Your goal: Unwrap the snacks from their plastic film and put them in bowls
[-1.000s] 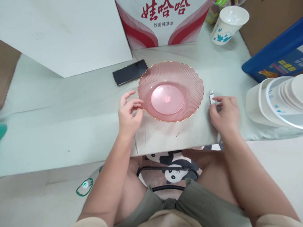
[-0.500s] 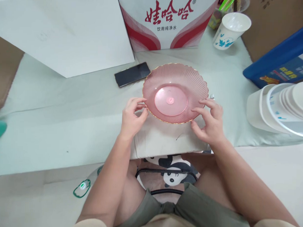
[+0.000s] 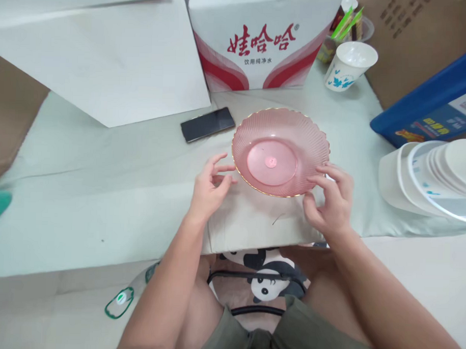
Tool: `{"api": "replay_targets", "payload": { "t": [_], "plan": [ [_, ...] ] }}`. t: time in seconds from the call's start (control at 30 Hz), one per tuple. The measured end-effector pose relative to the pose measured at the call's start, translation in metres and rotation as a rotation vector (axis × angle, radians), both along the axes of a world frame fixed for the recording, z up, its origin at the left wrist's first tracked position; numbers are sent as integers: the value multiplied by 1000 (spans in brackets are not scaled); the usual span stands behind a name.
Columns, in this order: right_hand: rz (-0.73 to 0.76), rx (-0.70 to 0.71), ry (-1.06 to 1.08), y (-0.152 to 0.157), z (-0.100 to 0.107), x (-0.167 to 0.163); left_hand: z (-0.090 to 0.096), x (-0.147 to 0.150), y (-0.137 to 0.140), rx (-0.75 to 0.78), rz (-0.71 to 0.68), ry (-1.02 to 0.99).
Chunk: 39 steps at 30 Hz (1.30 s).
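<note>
A pink translucent plate [image 3: 271,163] with a ribbed wall and a scalloped gold rim is in front of me, a round mark at its centre. My right hand [image 3: 331,198] grips its right front rim, fingers over the inner side and thumb at the outer edge. Beside the left rim, my left hand [image 3: 213,186] has its fingers spread and holds nothing; whether a hidden fingertip touches the plate is unclear. A black phone [image 3: 207,125] lies just behind the plate's left side.
A white carton with red lettering [image 3: 256,48] and a plain white box [image 3: 145,64] stand behind. At the right are a paper cup [image 3: 350,65], a blue package [image 3: 426,100] and stacked white containers [image 3: 395,175]. The pale green cloth [image 3: 83,189] ends near my knees.
The plate has shifted slightly right, away from the phone, with my right hand on it. My left hand has come off the left rim, its fingers now spread. The camera view has tilted up a little.
</note>
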State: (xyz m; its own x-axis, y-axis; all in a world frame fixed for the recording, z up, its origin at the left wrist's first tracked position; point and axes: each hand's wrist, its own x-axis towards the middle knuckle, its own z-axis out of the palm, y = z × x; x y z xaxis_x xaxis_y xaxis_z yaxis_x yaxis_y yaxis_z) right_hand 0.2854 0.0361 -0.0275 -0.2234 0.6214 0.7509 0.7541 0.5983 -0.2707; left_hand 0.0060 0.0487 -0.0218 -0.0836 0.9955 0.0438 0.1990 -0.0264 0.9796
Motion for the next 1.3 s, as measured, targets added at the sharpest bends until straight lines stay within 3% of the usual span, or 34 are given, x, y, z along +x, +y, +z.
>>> {"api": "replay_targets", "payload": {
  "t": [0.1, 0.17, 0.27, 0.37, 0.47, 0.57, 0.63, 0.7, 0.87, 1.03, 1.17, 1.3],
  "plan": [
    [14, 71, 63, -14, 9, -16, 5, -3, -3, -90, 45, -76],
    [106, 82, 80, -26, 14, -35, 8, -9, -7, -130, 84, -93],
    [307, 18, 43, -41, 13, -68, 11, -25, -13, -153, 165, -125],
    [393, -84, -74, -48, 5, -100, 15, -49, -20, -159, 260, -149],
    [383, -152, -166, -46, -5, -124, 22, -76, -27, -119, 491, -124],
    [385, -181, -199, -43, -14, -139, 32, -102, -33, -76, 700, -272],
    [410, -215, -205, -41, -18, -146, 38, -113, -37, -119, 633, -374],
    [459, -281, -221, -40, -19, -151, 40, -118, -40, -190, 461, -356],
    [544, -419, -304, -33, -16, -156, 37, -111, -39, -277, 102, -21],
    [488, -432, -153, -27, -18, -149, 29, -101, -31, -332, 61, 236],
    [375, -460, -46, -27, -25, -145, 28, -94, -30, -319, 20, 125],
    [352, -526, 1, -30, -25, -147, 23, -87, -29, -323, 50, 1]
  ]
}}
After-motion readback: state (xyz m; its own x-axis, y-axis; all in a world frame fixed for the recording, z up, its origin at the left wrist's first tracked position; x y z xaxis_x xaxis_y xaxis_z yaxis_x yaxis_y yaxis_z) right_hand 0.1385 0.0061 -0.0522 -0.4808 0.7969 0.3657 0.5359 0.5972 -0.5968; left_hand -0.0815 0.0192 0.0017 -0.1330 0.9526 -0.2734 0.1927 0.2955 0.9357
